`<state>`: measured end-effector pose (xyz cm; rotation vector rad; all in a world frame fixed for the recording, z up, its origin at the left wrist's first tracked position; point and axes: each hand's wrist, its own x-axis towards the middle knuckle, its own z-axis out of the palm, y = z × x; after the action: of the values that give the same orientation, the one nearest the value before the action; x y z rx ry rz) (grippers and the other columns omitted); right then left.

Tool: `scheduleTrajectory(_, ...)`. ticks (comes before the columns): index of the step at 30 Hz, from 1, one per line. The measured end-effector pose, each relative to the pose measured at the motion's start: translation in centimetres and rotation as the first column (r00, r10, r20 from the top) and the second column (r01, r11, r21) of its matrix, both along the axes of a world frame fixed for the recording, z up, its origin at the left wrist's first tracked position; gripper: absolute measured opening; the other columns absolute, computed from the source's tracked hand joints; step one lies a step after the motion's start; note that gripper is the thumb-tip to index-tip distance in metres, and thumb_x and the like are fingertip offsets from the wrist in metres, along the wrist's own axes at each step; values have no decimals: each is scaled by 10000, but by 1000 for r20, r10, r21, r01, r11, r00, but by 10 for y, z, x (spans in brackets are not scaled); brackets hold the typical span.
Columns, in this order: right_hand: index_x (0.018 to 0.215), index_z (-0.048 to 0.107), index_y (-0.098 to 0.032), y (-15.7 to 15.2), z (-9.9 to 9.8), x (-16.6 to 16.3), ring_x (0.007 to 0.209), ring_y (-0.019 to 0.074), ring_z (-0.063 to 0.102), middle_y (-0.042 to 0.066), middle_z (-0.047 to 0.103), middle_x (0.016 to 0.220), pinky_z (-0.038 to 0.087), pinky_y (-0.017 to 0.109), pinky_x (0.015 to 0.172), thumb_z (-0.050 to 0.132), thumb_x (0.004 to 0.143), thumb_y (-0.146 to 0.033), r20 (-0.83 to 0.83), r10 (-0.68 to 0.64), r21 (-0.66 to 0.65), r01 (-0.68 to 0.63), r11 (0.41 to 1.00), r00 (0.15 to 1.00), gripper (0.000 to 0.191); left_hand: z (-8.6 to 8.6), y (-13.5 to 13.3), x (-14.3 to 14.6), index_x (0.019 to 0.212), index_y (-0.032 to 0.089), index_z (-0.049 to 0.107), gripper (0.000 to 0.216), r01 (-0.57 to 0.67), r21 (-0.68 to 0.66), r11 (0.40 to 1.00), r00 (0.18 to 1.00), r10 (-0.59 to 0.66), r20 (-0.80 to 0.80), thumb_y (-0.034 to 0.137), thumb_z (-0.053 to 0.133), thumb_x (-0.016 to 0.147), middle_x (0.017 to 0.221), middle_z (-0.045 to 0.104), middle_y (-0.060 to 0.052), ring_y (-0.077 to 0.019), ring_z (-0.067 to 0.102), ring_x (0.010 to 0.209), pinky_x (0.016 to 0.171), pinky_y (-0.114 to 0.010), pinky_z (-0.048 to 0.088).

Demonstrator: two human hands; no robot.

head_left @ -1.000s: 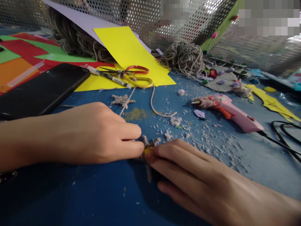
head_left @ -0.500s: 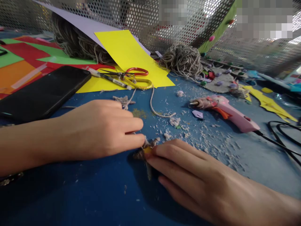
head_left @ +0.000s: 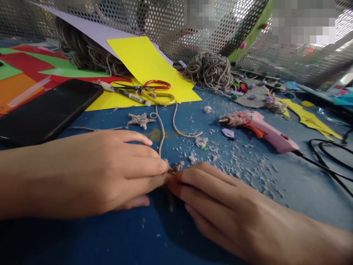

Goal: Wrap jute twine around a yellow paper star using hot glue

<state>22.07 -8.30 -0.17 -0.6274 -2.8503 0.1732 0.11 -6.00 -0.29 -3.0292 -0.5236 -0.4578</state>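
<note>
My left hand (head_left: 110,173) and my right hand (head_left: 220,206) meet fingertip to fingertip on the blue table (head_left: 82,235). Between them they pinch a small twine-wrapped piece (head_left: 174,168), mostly hidden by the fingers. A strand of twine (head_left: 161,132) runs from it up toward the yellow paper. A finished little twine star (head_left: 140,119) lies just beyond my left hand.
A pink glue gun (head_left: 259,129) lies to the right with its black cord (head_left: 328,162). Scissors (head_left: 154,92) and a pen (head_left: 124,94) rest on yellow paper (head_left: 149,66). A black phone (head_left: 46,110) lies at left. Twine balls (head_left: 211,71), coloured sheets and scraps lie behind.
My left hand has rolled down flatter, fingers closing onto the small piece. The twine strand has shifted and now loops toward my fingertips. The right hand has hardly moved.
</note>
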Motion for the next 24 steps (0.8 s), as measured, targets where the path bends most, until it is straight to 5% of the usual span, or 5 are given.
scheduleTrajectory(3, 854, 624, -106, 0, 1, -2, 806, 138, 562, 85, 606, 879, 492, 226, 738, 293, 862, -121, 12, -15, 2, 15, 1000, 1000, 331, 2, 10, -3, 973, 173, 606, 246, 135, -5, 991, 987, -135, -82, 261, 411, 851, 1012, 640, -50, -175, 587, 891, 875, -297, 417)
scheduleTrajectory(14, 952, 599, -102, 4, 2, 2, 880, 124, 542, 72, 594, 959, 472, 196, 779, 328, 843, -105, 10, -20, -71, 21, 997, 1000, 292, -1, 20, -11, 1113, 188, 530, 391, 135, -235, 962, 987, -152, -57, 180, 548, 722, 1109, 599, -55, -187, 552, 1000, 937, -317, 370)
scheduleTrajectory(20, 1088, 525, -129, 6, 3, 6, 960, 58, 512, 38, 565, 1049, 409, 117, 850, 434, 793, -91, -95, -44, -223, 22, 975, 994, 311, -1, 20, -13, 1120, 179, 524, 387, 153, -188, 970, 982, -171, -79, 193, 530, 734, 1118, 596, -59, -184, 555, 995, 942, -319, 358)
scheduleTrajectory(24, 1052, 516, -173, 5, 1, 6, 908, 72, 549, 28, 603, 992, 449, 170, 805, 424, 782, -54, -202, -119, -234, 70, 970, 972, 308, -2, 18, -11, 1091, 175, 543, 348, 131, -184, 974, 988, -144, -59, 198, 499, 747, 1094, 610, -59, -183, 561, 977, 916, -324, 374)
